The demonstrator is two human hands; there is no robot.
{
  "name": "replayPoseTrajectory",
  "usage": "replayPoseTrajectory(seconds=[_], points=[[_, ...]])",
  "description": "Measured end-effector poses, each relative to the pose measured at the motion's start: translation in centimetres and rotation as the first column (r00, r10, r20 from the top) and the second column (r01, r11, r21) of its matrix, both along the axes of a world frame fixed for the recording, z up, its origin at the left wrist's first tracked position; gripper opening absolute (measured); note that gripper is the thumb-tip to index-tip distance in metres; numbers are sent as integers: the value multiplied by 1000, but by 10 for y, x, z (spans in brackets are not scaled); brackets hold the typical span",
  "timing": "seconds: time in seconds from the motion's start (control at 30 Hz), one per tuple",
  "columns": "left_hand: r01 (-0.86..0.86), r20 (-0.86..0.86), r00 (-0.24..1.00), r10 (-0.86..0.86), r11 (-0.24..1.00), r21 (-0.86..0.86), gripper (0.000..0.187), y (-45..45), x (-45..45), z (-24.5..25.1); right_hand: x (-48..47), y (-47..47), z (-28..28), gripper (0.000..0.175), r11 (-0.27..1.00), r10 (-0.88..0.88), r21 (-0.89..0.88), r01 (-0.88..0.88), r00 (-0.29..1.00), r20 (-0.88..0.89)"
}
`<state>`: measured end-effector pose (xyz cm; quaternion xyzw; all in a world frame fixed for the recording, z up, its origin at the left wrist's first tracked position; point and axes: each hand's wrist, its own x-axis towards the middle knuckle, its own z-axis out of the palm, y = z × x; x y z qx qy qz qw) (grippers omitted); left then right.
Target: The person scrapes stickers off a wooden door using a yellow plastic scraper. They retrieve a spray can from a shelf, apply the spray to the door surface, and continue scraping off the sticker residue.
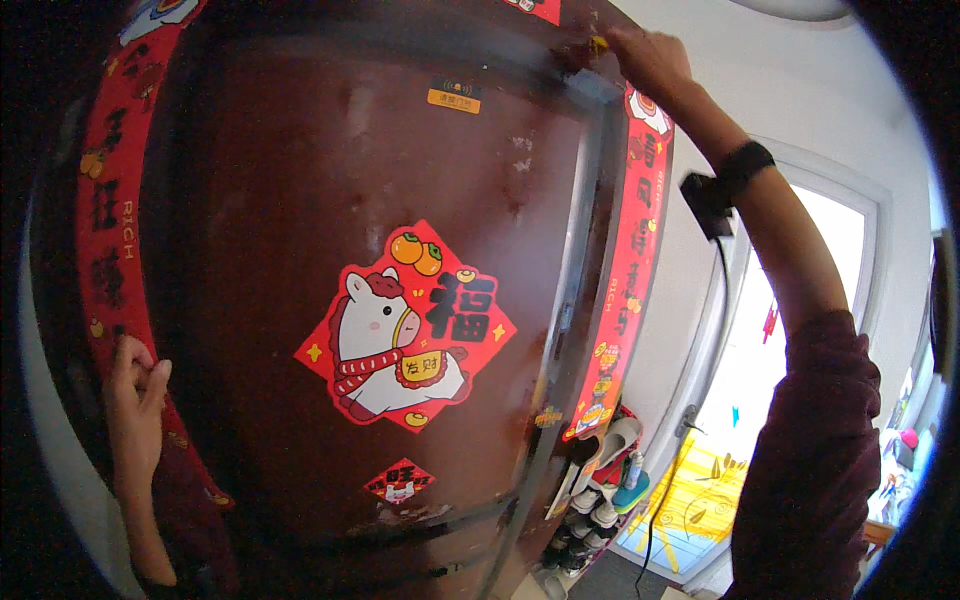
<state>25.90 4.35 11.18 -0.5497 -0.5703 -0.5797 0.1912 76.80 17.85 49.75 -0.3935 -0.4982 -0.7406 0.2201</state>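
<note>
A dark brown door (255, 225) stands before me, with long red paper banners along both sides of its frame. My left hand (139, 386) is at the lower half of the left banner (105, 180), fingers bent and thumb apart. Up at the frame's top right corner is my right hand (652, 64), its fingers curled against the frame just above the right banner (637, 217). A small yellow patch (598, 43) shows beside those fingertips; whether they pinch anything is hidden. In the door's middle is a red diamond-shaped paper decoration (457, 375) with a cartoon horse.
A smaller red diamond sticker (400, 480) and an orange-and-black label (454, 97) are on the door. Shoes (592, 517) crowd a rack at lower right. A black cable (724, 315) hangs from the device (705, 202) strapped to my right wrist, before a bright glazed door (817, 247).
</note>
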Motion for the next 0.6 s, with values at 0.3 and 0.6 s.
replayPoseTrajectory(seconds=[0.3,0.6], points=[[75,123,990,-65,994,-76,14,0,-1,2,-1,-11,-12,25,997,-77,-3,77,996,39],[-22,76,997,29,995,-92,11,2,-5,1,-24,-4,29,22,995,-92,30,98,982,-162]])
